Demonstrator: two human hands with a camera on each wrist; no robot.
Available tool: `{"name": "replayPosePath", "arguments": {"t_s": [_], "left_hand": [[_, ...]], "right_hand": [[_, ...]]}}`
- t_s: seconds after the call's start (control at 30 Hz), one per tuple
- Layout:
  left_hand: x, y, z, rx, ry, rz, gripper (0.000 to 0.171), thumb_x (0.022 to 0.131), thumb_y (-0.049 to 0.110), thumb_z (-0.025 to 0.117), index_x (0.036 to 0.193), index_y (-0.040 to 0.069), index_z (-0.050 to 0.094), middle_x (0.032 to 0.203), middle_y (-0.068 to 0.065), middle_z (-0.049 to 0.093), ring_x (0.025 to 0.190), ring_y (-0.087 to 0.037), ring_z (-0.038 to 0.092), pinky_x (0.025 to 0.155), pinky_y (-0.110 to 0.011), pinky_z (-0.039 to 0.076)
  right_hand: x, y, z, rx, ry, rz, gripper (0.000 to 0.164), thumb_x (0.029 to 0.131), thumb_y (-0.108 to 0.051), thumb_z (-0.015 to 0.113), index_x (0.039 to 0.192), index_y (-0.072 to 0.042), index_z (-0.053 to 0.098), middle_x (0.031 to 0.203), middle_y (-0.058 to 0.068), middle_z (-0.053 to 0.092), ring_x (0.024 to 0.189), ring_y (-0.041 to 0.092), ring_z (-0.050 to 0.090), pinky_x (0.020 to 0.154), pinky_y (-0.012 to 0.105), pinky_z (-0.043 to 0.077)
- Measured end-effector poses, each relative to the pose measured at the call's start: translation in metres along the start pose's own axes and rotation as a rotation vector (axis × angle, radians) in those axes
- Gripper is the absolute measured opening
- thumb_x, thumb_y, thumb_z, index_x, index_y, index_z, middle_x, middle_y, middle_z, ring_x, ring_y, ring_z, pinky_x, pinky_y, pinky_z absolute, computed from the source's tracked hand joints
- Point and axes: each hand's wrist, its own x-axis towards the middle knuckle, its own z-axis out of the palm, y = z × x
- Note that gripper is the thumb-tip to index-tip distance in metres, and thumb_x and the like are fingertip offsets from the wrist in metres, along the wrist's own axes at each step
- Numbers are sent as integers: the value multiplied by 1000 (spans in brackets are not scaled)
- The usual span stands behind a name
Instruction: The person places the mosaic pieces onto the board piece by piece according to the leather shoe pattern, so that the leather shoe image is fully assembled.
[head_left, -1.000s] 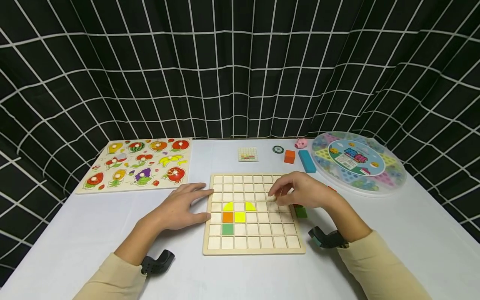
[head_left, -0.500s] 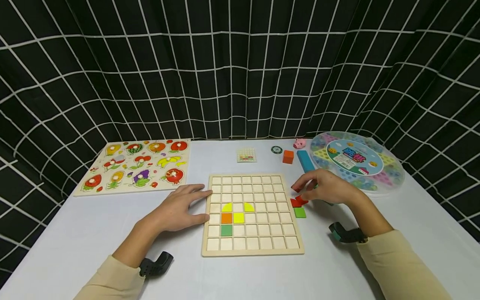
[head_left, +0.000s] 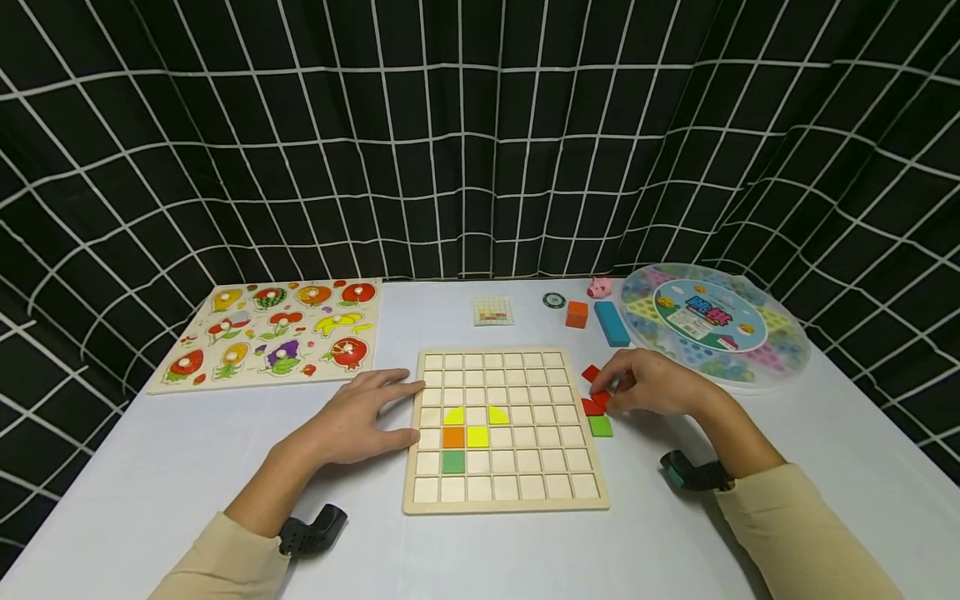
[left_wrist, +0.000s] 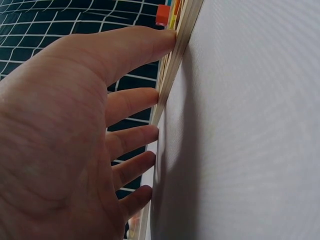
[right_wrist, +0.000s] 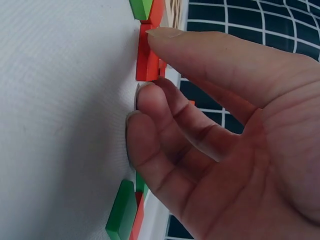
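A pale wooden grid board (head_left: 506, 506) lies in the middle of the table. In its cells sit two yellow quarter-round tiles (head_left: 498, 415), an orange square tile (head_left: 453, 437), a yellow square tile (head_left: 477, 436) and a green square tile (head_left: 453, 462). My left hand (head_left: 360, 421) has its fingers extended, with thumb and index fingertips touching the board's left edge. Past the right edge, my right hand (head_left: 652, 385) has its thumb and a fingertip at a red square tile (right_wrist: 147, 55), pinching it. Other red tiles (head_left: 592, 407) and a light green tile (head_left: 600, 427) lie beside it.
A fruit peg puzzle (head_left: 277, 333) lies at the left. Behind the board are a small pattern card (head_left: 492, 311), a round chip (head_left: 553, 300), an orange cube (head_left: 577, 314), a blue block (head_left: 612, 324) and a pink pig (head_left: 599, 287). A round clear box (head_left: 712, 325) stands right.
My right hand has moved from over the board's right side to the red tiles beyond its edge and come down on one. My left hand has stayed at the left edge.
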Motion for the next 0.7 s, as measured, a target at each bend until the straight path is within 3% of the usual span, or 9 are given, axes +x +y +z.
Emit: {"name": "replayPosePath", "arguments": {"t_s": [0.37,0.57,0.7], "left_hand": [[0,1,0,-4,-1,-2,68,89,43,73,152,24,55,161,-9,44,151,-36,35,121,-64,29],[-1,1,0,-5,0,-2,68,89,43,73,152,24,55,161,-9,44,151,-36,35,121,-64,29],[-1,1,0,-14,1,0,68,89,43,73,152,24,55,162,-9,44,151,-36,34,121,-64,29]], "right_hand": [[-2,0,-1,45,2,-20,21,85,-11,83,101,-7,69,93,5,64,89,22,55,72,28,53],[-4,-8,-3,112,30,-51,19,92,-11,76,110,-5,72,89,5,64,77,22,57,63,28,51],[-3,-22,-1,142,38,-59,20,94,-11,73,112,-4,72,89,6,67,77,22,58,65,30,52]]}}
